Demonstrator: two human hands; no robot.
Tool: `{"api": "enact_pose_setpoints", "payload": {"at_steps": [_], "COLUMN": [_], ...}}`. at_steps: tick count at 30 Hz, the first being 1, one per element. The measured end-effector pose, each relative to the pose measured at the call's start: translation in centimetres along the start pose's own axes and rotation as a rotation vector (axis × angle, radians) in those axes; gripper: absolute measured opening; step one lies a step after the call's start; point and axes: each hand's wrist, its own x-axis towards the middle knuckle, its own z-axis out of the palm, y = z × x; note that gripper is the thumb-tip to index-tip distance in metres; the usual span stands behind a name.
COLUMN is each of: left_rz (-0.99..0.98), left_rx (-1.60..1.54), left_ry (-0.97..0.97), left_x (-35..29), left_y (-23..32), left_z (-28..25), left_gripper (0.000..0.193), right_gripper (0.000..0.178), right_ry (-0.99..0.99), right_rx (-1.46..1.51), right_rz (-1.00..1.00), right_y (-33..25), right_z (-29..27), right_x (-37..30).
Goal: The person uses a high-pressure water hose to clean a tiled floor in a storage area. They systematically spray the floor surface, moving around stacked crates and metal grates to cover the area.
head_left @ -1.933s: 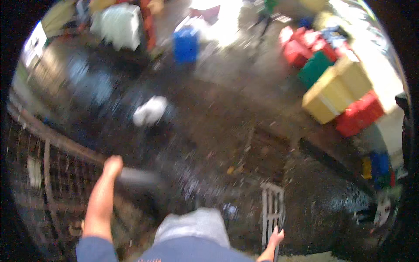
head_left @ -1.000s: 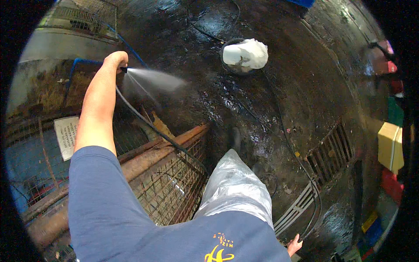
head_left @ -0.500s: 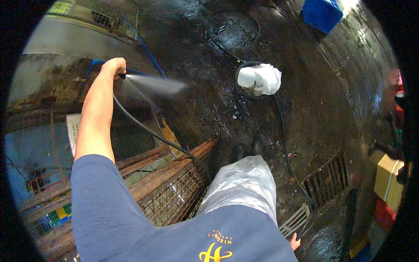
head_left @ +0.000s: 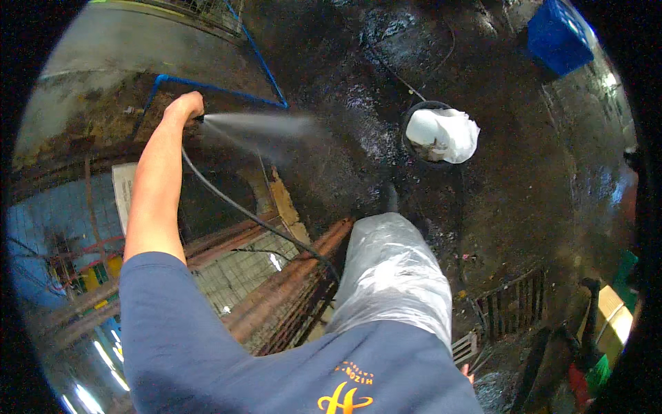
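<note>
My left hand (head_left: 187, 105) is stretched out to the far left, closed around a hose spray nozzle (head_left: 200, 119). A white fan of water (head_left: 265, 125) shoots to the right from it over the dark wet floor. The black hose (head_left: 238, 207) hangs from the nozzle and runs down past the wooden rail towards my hip. Low on the right, only some fingers of my right hand (head_left: 468, 373) show past my shirt. They look loose, with nothing in them, beside a pale grate (head_left: 463, 348).
A black bin with a white plastic bag (head_left: 445, 134) stands ahead. Blue pipe (head_left: 221, 92) runs near the left wall. Wooden rails with wire mesh (head_left: 279, 303) flank my left side. A dark drain grate (head_left: 512, 303) lies right, and a blue crate (head_left: 560, 38) stands far right.
The view has shifted, so the bin and blue crate sit further right. The left hand keeps spraying, held out at the left. Less of the right hand shows now.
</note>
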Motion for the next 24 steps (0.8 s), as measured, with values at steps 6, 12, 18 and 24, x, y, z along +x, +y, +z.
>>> {"api": "enact_pose_setpoints", "payload": {"at_steps": [6,12,18,24], "left_rz": [-0.057,0.018,0.145,0.294], "left_rx": [-0.056,-0.142,-0.197,-0.314], "left_ry": [-0.147,-0.290,-0.360,-0.410], "left_x": [6.3,6.9,7.6,7.3], "left_y": [-1.1,-1.9,-1.4,2.0], "left_z": [3.6,7.2,9.5,11.3], "left_gripper": [0.013,0.016,0.016,0.017], "right_gripper": [0.040,0.034,0.030,0.027], "right_ry": [-0.113,-0.166,-0.165,-0.179], "right_rx": [-0.085,-0.097,-0.174,-0.067], "right_rz": [0.058,0.034,-0.274,-0.004], "right_y": [-13.0,-18.8,-18.5,-22.3], "right_z": [-3.6,-4.9,-4.2,-5.2], "right_x": [-0.4,1.6,3.9,2.1]}}
